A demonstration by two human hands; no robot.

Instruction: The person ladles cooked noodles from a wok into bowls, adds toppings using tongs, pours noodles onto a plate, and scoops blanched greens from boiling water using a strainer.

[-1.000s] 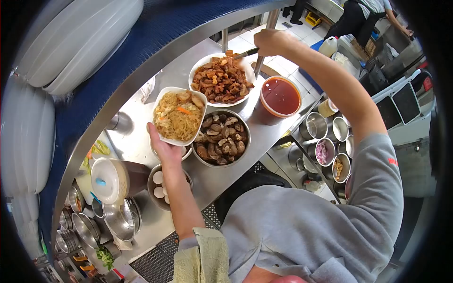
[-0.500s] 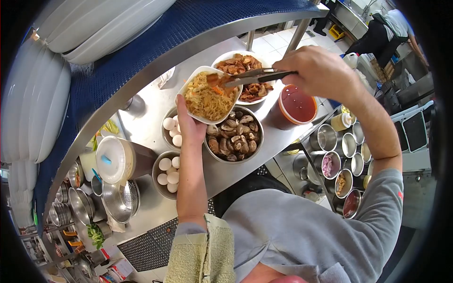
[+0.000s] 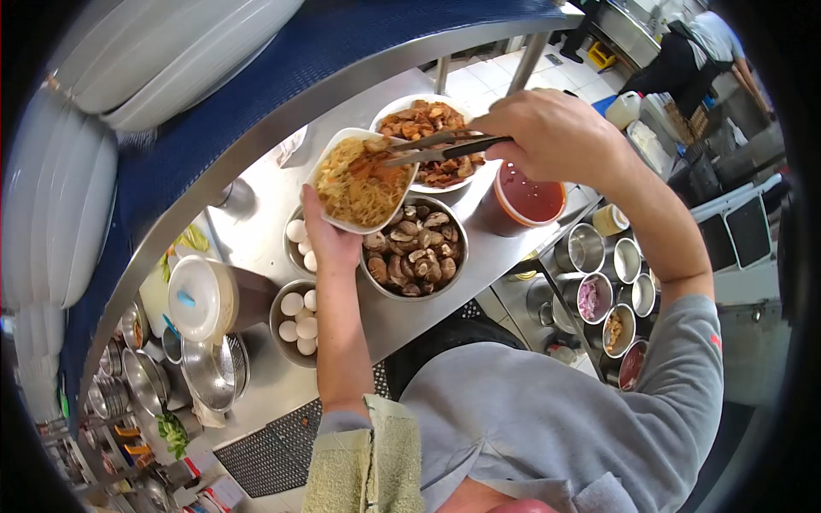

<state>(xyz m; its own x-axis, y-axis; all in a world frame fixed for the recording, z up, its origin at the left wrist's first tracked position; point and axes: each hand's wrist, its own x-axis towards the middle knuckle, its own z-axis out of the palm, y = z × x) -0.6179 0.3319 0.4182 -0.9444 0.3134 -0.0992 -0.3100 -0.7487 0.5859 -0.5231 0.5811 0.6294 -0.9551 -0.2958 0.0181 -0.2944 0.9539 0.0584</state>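
1) Now, held up over the steel counter (image 3: 265,248) is the white bowl (image 3: 376,228), tilted a little, noodles (image 3: 355,192) filling it
2) Left hand (image 3: 335,241) grasping it from the near side, thumb along the rim, fingers hidden beneath; that forearm reaches almost straight out
3) Looks stiff and moderately heavy, I'd judge, perhaps slick if greasy; best held from below with the rim steadied, while the noodles look soft and loose
4) Over to the right hand (image 3: 560,137), wrapped round the tongs (image 3: 470,148), elbow bent wide, forearm swung in from the side
5) Tong tips at the reddish-brown pieces on the noodles, and whether they pinch any I cannot tell; gentle pressure suits such tender-looking bits
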